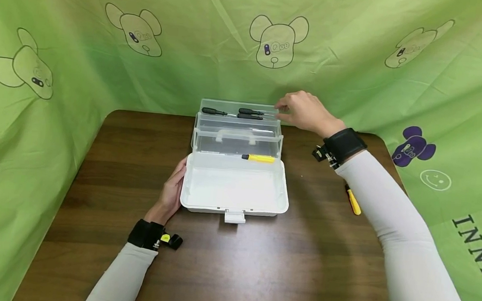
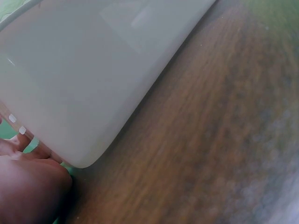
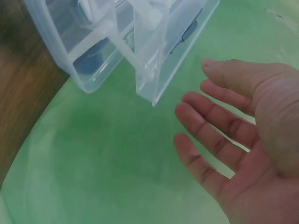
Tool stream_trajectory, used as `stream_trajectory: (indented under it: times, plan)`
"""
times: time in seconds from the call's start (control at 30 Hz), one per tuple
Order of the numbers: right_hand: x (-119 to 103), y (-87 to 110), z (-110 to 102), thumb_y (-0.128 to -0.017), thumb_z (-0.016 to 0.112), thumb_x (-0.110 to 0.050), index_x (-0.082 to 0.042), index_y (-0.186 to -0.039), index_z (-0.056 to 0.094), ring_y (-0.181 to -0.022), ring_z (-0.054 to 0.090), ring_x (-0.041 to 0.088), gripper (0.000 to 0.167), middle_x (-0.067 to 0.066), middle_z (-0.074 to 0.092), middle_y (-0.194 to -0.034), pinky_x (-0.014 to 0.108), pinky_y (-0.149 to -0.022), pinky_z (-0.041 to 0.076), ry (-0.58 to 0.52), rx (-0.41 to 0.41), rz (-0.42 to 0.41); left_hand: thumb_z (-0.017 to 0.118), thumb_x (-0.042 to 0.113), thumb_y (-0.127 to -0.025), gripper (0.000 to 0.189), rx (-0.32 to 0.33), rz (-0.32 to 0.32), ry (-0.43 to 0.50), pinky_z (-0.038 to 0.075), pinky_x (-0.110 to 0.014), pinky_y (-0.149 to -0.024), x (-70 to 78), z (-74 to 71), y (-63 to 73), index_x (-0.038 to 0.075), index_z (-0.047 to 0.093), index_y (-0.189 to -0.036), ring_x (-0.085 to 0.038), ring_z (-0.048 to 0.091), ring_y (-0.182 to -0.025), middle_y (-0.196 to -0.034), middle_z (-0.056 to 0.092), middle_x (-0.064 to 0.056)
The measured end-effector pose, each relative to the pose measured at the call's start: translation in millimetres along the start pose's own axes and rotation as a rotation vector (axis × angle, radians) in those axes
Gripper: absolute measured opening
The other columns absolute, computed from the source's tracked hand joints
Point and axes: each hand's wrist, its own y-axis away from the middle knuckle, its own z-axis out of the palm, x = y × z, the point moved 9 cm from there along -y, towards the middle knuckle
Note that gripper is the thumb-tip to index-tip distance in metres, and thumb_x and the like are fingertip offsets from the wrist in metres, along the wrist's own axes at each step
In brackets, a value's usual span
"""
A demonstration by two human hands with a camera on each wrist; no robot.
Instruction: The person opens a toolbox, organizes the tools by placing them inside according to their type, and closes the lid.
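Note:
A white plastic toolbox [image 1: 236,185] lies opened out, with clear stepped trays [image 1: 237,143] at its back. My left hand [image 1: 172,192] rests against the box's left side; in the left wrist view its fingers [image 2: 35,186] touch the box corner. Beside the right end of the rear tray is my right hand [image 1: 305,110], fingers apart and loosely bent. The right wrist view shows nothing in that hand [image 3: 243,135]. Black-handled screwdrivers [image 1: 214,111] lie in the rear tray. A yellow-handled screwdriver [image 1: 259,158] lies across the front tray.
On the brown wooden table [image 1: 129,160], a yellow-handled tool [image 1: 353,202] lies right of the box, next to my right forearm. A green printed curtain [image 1: 215,49] hangs close behind and along both sides. A latch [image 1: 235,217] sticks out at the box's front.

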Motion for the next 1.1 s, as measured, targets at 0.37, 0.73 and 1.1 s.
stream_trajectory:
  times: [0.37, 0.73, 1.1]
  plan:
    - [12.2, 39.1, -8.5, -0.099, 0.075, -0.021, -0.005, -0.12, 0.079, -0.093, 0.074, 0.033, 0.027, 0.014, 0.078, -0.113, 0.053, -0.075, 0.058, 0.104, 0.034, 0.036, 0.023, 0.026, -0.117, 0.057, 0.009, -0.001, -0.003, 0.026, -0.023, -0.117, -1.0, -3.0, 1.3, 0.007, 0.011, -0.17, -0.021, 0.012, -0.16, -0.175, 0.015, -0.012]
    - [30.9, 86.9, -9.9, -0.1, 0.073, -0.02, -0.005, -0.122, 0.078, -0.087, 0.073, 0.032, 0.026, 0.015, 0.078, -0.111, 0.053, -0.069, 0.055, 0.124, 0.027, 0.091, 0.024, 0.025, -0.117, 0.057, 0.002, 0.007, -0.017, 0.024, -0.024, -0.118, 1.2, -1.8, -0.7, 0.006, 0.012, -0.17, -0.023, 0.011, -0.16, -0.175, 0.015, -0.013]
    - [54.8, 135.4, 6.4, -0.099, 0.075, -0.021, -0.005, -0.119, 0.078, -0.075, 0.071, 0.029, 0.025, 0.015, 0.078, -0.103, 0.052, -0.062, 0.054, 0.128, 0.0, 0.151, 0.023, 0.024, -0.117, 0.057, -0.003, 0.01, -0.027, 0.027, -0.024, -0.116, 4.6, 1.0, 1.5, 0.006, 0.011, -0.17, -0.023, 0.013, -0.159, -0.174, 0.015, -0.014]
